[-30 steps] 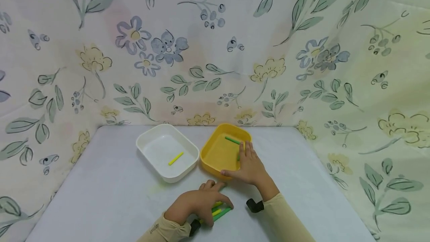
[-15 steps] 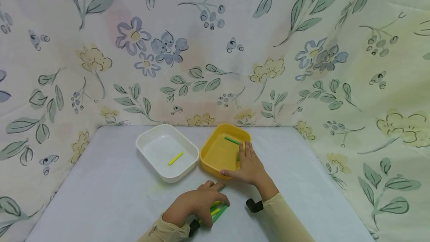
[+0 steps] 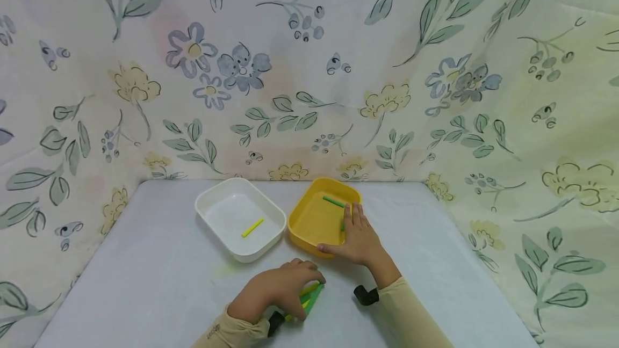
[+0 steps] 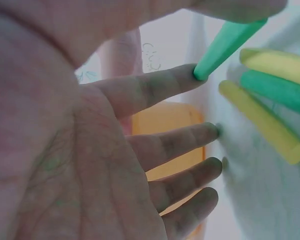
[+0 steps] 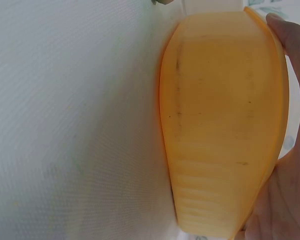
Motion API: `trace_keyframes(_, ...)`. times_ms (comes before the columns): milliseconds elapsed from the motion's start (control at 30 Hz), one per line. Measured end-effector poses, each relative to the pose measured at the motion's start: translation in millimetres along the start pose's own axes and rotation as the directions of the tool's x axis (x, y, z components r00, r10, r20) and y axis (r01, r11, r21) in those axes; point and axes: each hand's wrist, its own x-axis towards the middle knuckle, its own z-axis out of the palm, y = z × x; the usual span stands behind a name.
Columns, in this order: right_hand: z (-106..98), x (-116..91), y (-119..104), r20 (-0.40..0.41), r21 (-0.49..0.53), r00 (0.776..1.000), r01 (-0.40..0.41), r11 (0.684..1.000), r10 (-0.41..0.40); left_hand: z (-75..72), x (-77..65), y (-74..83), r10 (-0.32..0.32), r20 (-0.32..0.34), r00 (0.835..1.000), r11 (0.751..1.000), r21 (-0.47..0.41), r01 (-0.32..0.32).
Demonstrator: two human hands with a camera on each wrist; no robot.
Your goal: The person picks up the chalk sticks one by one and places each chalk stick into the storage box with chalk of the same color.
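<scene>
Left grip (image 4: 97, 135), green stick (image 4: 224, 48) pinched lengthwise, thumb to forefinger

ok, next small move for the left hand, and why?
Probably lift the pinched green stick toward the yellow tray: the left hand has it between thumb and index finger, another green stick lies in that tray, and the white tray holds a yellow stick.

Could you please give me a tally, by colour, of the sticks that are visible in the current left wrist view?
Green sticks: 2
Yellow sticks: 2
Total: 4 sticks visible in that view
</scene>
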Motion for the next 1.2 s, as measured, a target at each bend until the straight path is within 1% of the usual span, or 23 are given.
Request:
trace_keyframes(200,2,0,0,-0.003,0.017,1.0,-0.004,1.0,0.004,-4.7,-5.2,-3.5,0.008,-0.048,0.999,1.0,-0.017,-0.009)
trace_keyframes(367,3,-1,0,-0.009,0.015,1.0,0.001,1.0,-0.001,-9.0,-8.5,-9.8,0.015,-0.086,0.996,0.999,-0.041,-0.019)
trace_keyframes(500,2,0,-1,-0.017,0.019,1.0,0.009,1.0,-0.009,-13.1,-11.0,-15.9,0.012,-0.103,0.995,0.994,-0.107,-0.023)
trace_keyframes(667,1,0,-2,-0.012,0.022,1.0,0.004,1.0,-0.004,-20.4,-15.2,-20.4,0.013,-0.11,0.994,0.978,-0.205,-0.035)
trace_keyframes(733,1,1,-2,-0.013,0.021,1.0,0.007,1.0,-0.006,-22.9,-17.0,-21.8,0.003,-0.119,0.993,0.976,-0.218,-0.029)
trace_keyframes(867,2,2,-1,-0.013,0.016,1.0,0.012,1.0,-0.012,-26.7,-21.0,-25.4,-0.039,-0.121,0.992,0.972,-0.236,0.009)
trace_keyframes(1000,3,1,0,-0.013,0.013,1.0,0.011,1.0,-0.01,-30.1,-24.5,-28.8,-0.059,-0.129,0.99,0.966,-0.258,0.024)
trace_keyframes(1100,3,0,0,-0.013,0.018,1.0,0.007,1.0,-0.007,-33.8,-26.6,-29.3,-0.059,-0.161,0.985,0.962,-0.273,0.012)
trace_keyframes(1200,3,0,0,-0.012,0.02,1.0,0.008,1.0,-0.008,-37.7,-27.8,-30.1,-0.062,-0.204,0.977,0.96,-0.281,0.002)
